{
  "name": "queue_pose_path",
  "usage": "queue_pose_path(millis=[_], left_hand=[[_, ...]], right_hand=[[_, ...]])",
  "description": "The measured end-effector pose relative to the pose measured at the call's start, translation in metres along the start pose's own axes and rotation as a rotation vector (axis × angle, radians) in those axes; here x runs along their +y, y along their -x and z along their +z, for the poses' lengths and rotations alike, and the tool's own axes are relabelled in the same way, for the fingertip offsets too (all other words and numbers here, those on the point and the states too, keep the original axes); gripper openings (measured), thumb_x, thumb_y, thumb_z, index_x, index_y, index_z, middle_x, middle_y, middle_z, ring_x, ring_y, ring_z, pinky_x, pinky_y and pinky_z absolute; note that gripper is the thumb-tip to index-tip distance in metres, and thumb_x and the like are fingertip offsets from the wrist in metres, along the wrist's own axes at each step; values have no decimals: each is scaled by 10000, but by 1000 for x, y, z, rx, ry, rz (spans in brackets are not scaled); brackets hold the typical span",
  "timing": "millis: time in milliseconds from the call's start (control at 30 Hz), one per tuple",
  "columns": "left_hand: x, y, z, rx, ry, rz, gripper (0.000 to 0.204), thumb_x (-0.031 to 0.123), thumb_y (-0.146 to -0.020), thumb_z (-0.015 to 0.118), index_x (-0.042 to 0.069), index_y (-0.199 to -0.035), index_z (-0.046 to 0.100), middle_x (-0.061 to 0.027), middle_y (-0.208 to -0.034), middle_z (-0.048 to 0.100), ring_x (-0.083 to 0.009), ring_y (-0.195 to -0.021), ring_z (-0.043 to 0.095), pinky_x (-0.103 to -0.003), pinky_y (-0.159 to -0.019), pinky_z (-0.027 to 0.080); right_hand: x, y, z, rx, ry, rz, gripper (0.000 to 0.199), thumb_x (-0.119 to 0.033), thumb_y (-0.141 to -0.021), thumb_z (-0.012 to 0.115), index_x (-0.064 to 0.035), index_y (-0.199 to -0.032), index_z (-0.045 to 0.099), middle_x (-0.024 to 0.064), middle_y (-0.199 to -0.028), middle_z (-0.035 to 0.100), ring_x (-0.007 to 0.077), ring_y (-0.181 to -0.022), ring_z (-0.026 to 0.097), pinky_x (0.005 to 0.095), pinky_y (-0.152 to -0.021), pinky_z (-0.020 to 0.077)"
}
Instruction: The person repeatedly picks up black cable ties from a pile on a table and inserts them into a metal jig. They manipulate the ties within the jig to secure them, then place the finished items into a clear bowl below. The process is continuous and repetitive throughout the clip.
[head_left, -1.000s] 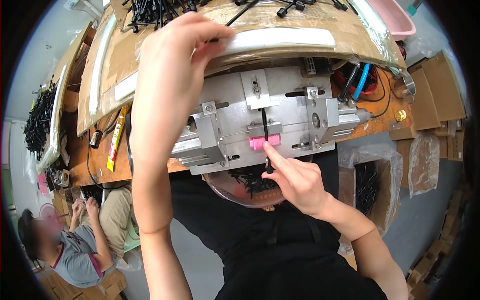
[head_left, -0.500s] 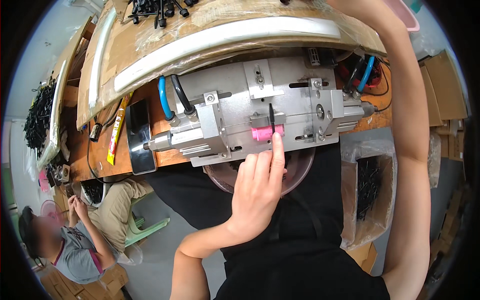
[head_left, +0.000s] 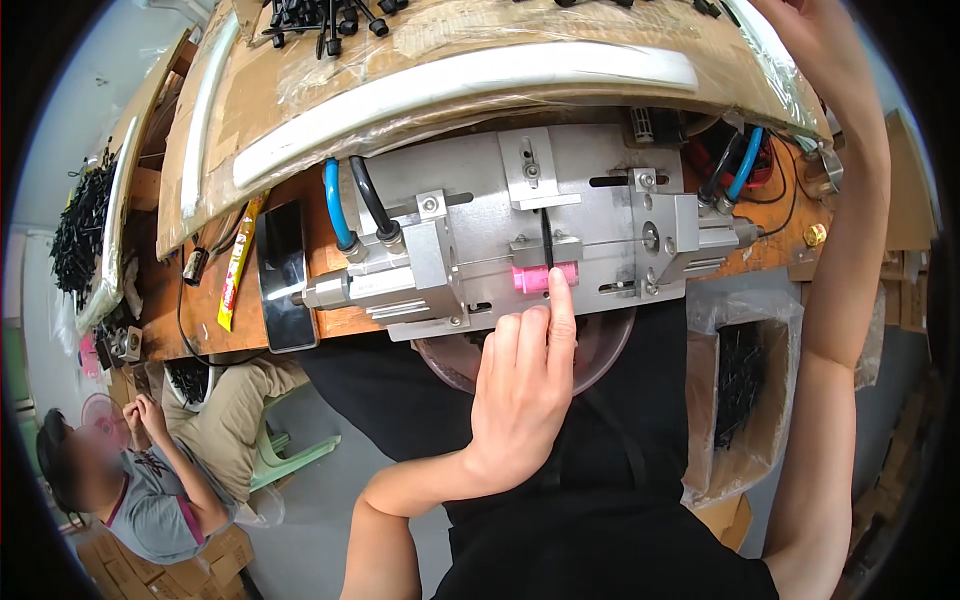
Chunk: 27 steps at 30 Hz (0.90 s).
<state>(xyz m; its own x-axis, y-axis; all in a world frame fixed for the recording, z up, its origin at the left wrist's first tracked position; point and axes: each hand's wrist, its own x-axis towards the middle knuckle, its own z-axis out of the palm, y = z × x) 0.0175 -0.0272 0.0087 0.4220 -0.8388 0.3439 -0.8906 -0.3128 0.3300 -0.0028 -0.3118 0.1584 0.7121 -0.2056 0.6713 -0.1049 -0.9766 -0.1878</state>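
Observation:
A slim black rod-like part (head_left: 547,238) lies across the small metal block at the middle of a silver metal fixture (head_left: 490,225). Its far end meets the upper bracket (head_left: 540,180), and its near end rests over a pink cylinder (head_left: 530,278). My left hand (head_left: 523,385) has its index finger stretched out, the tip on the near end of the black part. The other fingers are loosely bent and hold nothing. My right hand (head_left: 820,45) reaches to the upper right over the cardboard-covered shelf; its fingers are cut off by the picture's edge.
Two metal cylinder units (head_left: 400,290) with blue and black hoses flank the fixture. A phone (head_left: 287,280) and a yellow packet (head_left: 240,265) lie left. Below the fixture's edge is a bowl (head_left: 600,350); right stands a lined box of black parts (head_left: 740,385). A co-worker (head_left: 165,500) sits left.
The black part has slid away from me until its far end meets the upper bracket, with my left index finger following. My right hand has moved farther right. The view has shifted slightly.

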Motion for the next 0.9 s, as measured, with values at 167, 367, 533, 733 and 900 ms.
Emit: queue_pose_path(millis=[167,367,533,733,900], left_hand=[[2,0,1,-28,-11,-19,690,25,-758,730,-45,-1392,467,-81,-940,521,-242,-835,507,-367,-753,441],[-2,-4,2,-7,-64,63,654,-17,-758,623,-104,-1380,440,-78,-910,496,-200,-795,504,-305,-715,463],[-11,-17,-21,-63,44,96,676,36,-755,674,-55,-1389,459,-87,-911,503,-219,-806,514,-319,-741,474],[-99,-174,-76,467,-302,186,314,15,-811,681,63,-1121,665,-116,-841,624,-280,-833,615,-375,-773,483],[-116,-230,-84,77,-172,-38,215,63,-844,673,7,-1043,618,-195,-968,653,-358,-926,622,-401,-814,491]], right_hand=[[-21,6,3,35,-58,57,126,-37,-938,606,53,-1027,614,15,-797,600,62,-713,540,218,-657,464],[-18,14,-10,8,-39,82,123,-20,-912,626,54,-1010,628,18,-815,617,83,-744,577,226,-680,481],[-7,20,-1,3,19,-95,125,-27,-884,648,8,-1002,668,29,-824,643,103,-746,602,237,-685,491],[-15,-9,14,-209,154,-75,144,-99,-898,622,-51,-1018,685,88,-886,682,202,-798,661,298,-730,519],[-18,-22,30,-370,298,-95,157,-172,-896,613,-63,-991,675,81,-958,658,263,-919,649,364,-783,520]])
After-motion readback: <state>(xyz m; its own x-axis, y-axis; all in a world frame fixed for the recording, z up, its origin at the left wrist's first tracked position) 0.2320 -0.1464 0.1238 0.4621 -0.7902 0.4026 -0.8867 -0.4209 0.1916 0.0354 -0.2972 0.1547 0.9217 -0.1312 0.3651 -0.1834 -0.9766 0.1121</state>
